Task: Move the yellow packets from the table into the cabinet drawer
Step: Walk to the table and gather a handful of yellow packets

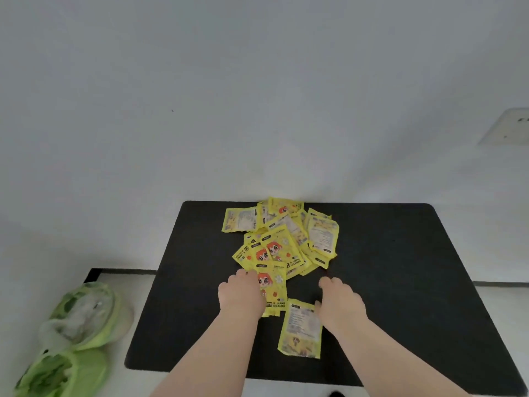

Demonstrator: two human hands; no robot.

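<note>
Setting: plain pale wall [257,96] behind a black, matte, round-cornered rectangular table [400,267]; white socket plate [506,127] on the wall at far right; green-and-white soft slippers [83,319] on the pale floor at lower left. No cabinet or drawer in view

Item 1: heap of glossy yellow foil packets [282,239], printed with a red-haired cartoon figure and the words "hand warmer", overlapping at all angles on the far middle of the table, some face up, some showing the printed back. All packets visible are on the table; none moved yet by this evidence

Item 2: single yellow packet, back side up [300,329], lying apart from the heap, nearest the person

Item 3: single yellow packet, face up [273,290], at the heap's near edge, partly under the left hand

Left hand [242,293]: palm down, fingers loosely extended, resting on or just over Item 3; not closed on it, actual contact uncertain

Right hand [339,302]: palm down, fingers loosely spread, over bare table just beside Item 2, thumb at its upper corner; holding nothing

Risks, as judged:
- slick foil on foil; a scooped handful may fan out and shed packets
- raking the heap may push packets off the far edge, which the heap already reaches
- flat packets on the smooth top may resist lifting, so fingertips slide them instead
- drawer out of sight; carrying a loose bundle invites drops on the way
- Item 2, lying apart, may be overlooked
</note>
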